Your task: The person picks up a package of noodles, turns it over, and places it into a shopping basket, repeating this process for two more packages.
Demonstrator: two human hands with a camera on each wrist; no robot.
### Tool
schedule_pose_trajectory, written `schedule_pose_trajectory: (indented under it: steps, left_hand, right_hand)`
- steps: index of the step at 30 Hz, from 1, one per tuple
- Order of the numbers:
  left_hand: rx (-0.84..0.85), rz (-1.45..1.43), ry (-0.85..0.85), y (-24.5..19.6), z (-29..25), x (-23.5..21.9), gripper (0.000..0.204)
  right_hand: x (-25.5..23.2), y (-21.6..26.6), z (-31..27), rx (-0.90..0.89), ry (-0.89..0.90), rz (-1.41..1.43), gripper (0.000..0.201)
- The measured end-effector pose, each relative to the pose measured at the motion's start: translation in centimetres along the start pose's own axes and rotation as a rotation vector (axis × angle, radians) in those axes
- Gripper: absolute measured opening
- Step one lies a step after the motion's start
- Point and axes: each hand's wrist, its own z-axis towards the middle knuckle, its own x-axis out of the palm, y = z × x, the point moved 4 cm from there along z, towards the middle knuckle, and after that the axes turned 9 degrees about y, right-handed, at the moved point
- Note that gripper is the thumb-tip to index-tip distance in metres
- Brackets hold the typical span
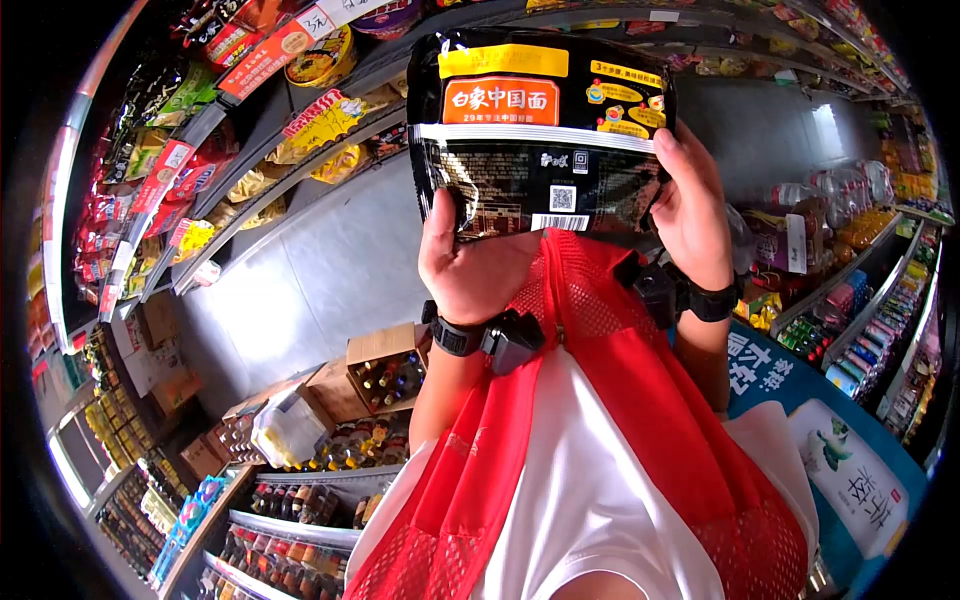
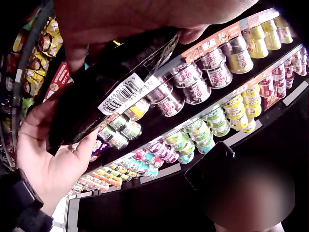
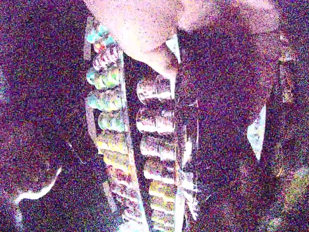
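Note:
A black noodle pack [image 1: 610, 190] with an orange and white label, a yellow strip, a QR code and a barcode is held up in front of the chest. My left hand [image 1: 475, 270] grips its lower left side, thumb on the face towards me. At the right edge my right hand [image 1: 695, 215] holds it, thumb likewise in front; the fingers of both hands are mostly hidden behind. From below, the left wrist view shows the pack's barcode end [image 2: 120, 94] between the left hand [image 2: 145, 19] above and the right hand [image 2: 43, 140]. The right wrist view is very grainy.
Snack shelves [image 1: 165, 185] with red price strips curve along the left. Bottles fill a shelf [image 1: 290, 545] at lower left, beside an open carton [image 1: 385, 375]. On the right are more drink shelves [image 1: 870, 330] and a blue printed panel [image 1: 770, 370]. Grey floor [image 1: 300, 270] lies beyond.

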Motion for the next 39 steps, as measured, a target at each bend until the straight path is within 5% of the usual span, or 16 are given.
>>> schedule_pose_trajectory:
  steps: [3, 7, 11, 16, 18, 20, 28, 33, 39]
  left_hand:
    - [0.000, 0.018, -0.005, 0.0, 0.1, -0.2, 0.048]
    - [0.017, 0.044, -0.050, 0.5, 0.3, -0.2, 0.048]
    - [-0.027, -0.002, -0.018, 0.9, 0.4, -0.4, 0.047]
    - [-0.080, -0.010, -0.057, 1.9, 1.2, 0.0, 0.047]
    - [-0.104, 0.045, -0.092, 2.5, 1.6, -0.1, 0.046]
    - [-0.130, 0.066, -0.130, 3.5, 2.0, -0.1, 0.047]
    - [-0.365, -0.035, -0.003, 7.3, 2.7, 0.2, 0.052]
    - [-0.514, -0.037, -0.027, 9.5, 3.6, 0.1, 0.052]
    - [-0.615, 0.362, 0.186, 10.1, 4.9, -0.6, 0.051]
  right_hand:
    - [-0.3, -0.1, 0.0, -0.009, 0.014, -0.084, 0.037]
    - [0.2, 0.6, -0.7, 0.052, 0.014, 0.335, 0.036]
    - [-0.9, 0.4, -1.1, -0.003, -0.011, -0.150, 0.035]
    - [-2.0, 0.7, -2.2, 0.035, -0.070, 0.188, 0.034]
    - [-2.7, 1.0, -2.9, 0.022, -0.140, -0.051, 0.034]
    - [-3.0, 1.0, -3.7, 0.072, -0.207, 0.390, 0.034]
    - [-5.7, -0.7, -8.0, 0.049, -0.444, 0.338, 0.038]
    - [-6.9, -0.2, -10.3, 0.083, -0.568, 0.560, 0.038]
    - [-9.3, -1.5, -13.4, 0.166, -0.666, -0.198, 0.072]
